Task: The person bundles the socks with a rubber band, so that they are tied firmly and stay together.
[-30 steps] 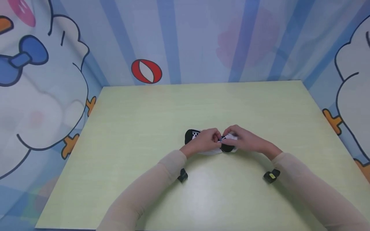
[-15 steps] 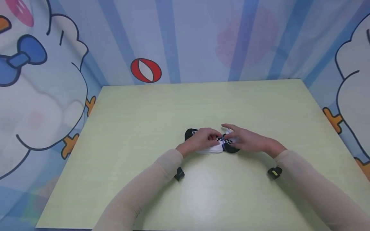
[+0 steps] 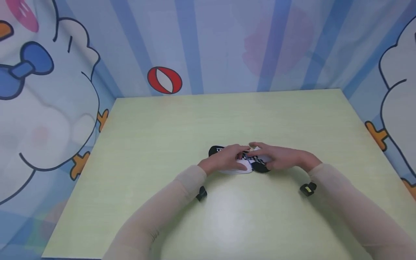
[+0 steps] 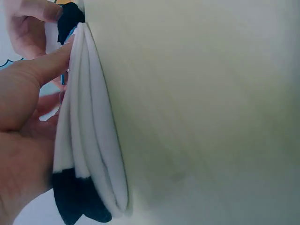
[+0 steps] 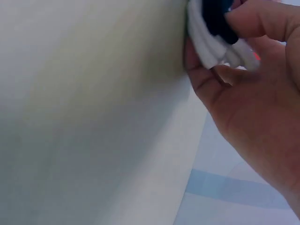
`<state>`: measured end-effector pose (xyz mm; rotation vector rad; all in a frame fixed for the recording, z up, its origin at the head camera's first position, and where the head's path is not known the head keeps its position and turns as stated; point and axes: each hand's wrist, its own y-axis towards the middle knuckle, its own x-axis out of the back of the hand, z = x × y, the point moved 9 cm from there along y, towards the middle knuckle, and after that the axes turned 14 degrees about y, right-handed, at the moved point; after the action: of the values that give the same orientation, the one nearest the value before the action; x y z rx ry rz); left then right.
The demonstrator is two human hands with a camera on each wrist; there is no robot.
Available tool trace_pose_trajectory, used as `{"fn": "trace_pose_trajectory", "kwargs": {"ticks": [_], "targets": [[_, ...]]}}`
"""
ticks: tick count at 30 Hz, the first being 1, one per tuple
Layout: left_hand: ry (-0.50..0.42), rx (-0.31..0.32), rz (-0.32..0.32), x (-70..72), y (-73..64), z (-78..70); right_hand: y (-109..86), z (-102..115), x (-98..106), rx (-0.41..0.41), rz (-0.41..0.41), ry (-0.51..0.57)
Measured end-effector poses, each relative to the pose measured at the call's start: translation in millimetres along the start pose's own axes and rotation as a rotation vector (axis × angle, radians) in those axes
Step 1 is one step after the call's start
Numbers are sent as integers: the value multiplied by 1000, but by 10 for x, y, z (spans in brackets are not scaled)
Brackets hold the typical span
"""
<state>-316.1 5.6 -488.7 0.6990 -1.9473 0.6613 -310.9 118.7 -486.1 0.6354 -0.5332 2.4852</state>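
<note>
A folded pair of white socks (image 3: 239, 170) with black ends and a black-and-white checkered patch lies on the table. A thin blue strip (image 3: 250, 161) crosses it near the middle. My left hand (image 3: 224, 158) holds the socks left of the strip, its thumb at the near edge and its fingers reaching over the far side. In the left wrist view, the white layers (image 4: 96, 126) stand stacked beside that thumb. My right hand (image 3: 282, 157) grips the right end; in the right wrist view, its thumb lies on the black part (image 5: 216, 21) and fingers lie beneath the white layers.
The pale yellow-green table (image 3: 156, 130) extends around the socks on all sides. Behind it hangs a blue striped cloth backdrop (image 3: 221, 47) with cartoon prints. Small black cameras (image 3: 202, 194) hang below both wrists.
My right fingers have come away from the blue strip and spread over the right end, uncovering the checkered patch. My left hand has loosened from a tight pinch into a wider hold.
</note>
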Motion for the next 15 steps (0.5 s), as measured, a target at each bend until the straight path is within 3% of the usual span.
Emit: {"fn": "trace_pose_trajectory", "kwargs": {"ticks": [5,7,15], "targets": [[-63,83,-14,-1,7,81,-49,-59,126,10,-165,83],[-92,95,-23,2,0,99,-70,-83,162,-2,-196,127],[-146,61,-19,-42,-43,94,-114,-98,189,-26,-142,101]]}}
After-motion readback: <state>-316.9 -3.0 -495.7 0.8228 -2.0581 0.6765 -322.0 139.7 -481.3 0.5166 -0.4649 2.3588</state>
